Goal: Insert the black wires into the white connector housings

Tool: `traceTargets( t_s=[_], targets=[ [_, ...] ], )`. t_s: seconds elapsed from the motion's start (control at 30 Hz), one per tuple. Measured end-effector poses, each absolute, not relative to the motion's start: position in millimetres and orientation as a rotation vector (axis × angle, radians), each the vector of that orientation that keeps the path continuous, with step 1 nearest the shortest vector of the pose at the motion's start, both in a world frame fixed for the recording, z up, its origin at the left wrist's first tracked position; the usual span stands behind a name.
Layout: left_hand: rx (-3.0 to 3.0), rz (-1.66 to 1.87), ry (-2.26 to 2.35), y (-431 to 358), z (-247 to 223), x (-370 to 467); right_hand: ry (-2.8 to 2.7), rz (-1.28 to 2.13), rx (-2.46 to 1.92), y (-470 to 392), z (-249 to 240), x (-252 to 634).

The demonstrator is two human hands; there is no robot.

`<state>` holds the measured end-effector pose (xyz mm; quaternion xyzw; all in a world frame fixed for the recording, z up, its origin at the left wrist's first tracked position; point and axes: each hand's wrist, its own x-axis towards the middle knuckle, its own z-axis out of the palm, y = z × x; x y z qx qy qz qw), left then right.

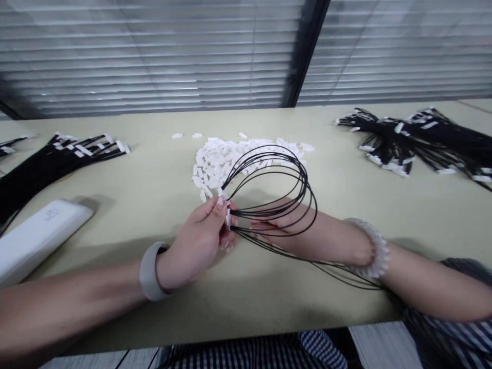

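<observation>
My left hand (200, 241) is closed, pinching white connectors (228, 219) between thumb and fingers over the table. Thin black wires (303, 189) run out of these connectors; some loop up and back, others trail to the lower right under my right forearm. Behind the looped wires is my right hand (284, 225), its fingers pointing toward the left hand. Blur and the wires hide whether those fingers grip anything. A heap of small white connectors (215, 159) lies just beyond both hands.
On the left rest a bundle of black wires (34, 166) with white ends and a long white case (46, 236). More wire bundles (400, 138) lie at the back right. Window blinds (154, 56) stand behind the table (154, 195).
</observation>
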<state>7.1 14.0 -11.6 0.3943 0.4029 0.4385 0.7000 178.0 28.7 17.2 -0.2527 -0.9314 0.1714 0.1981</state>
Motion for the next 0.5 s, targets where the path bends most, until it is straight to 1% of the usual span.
traceTargets(
  t_s=[0.13,0.33,0.5],
  targets=[
    [0.835,0.985,0.896,15.1,-8.8,8.8,-2.636,0.416,-0.714,26.4,17.1,178.0],
    [0.879,1.0,0.896,15.5,-9.7,9.1,-2.538,0.596,-0.655,24.9,23.3,174.4],
    [0.859,0.984,0.897,14.1,-10.8,9.0,-2.499,0.597,-0.632,24.5,17.5,172.8]
  ],
)
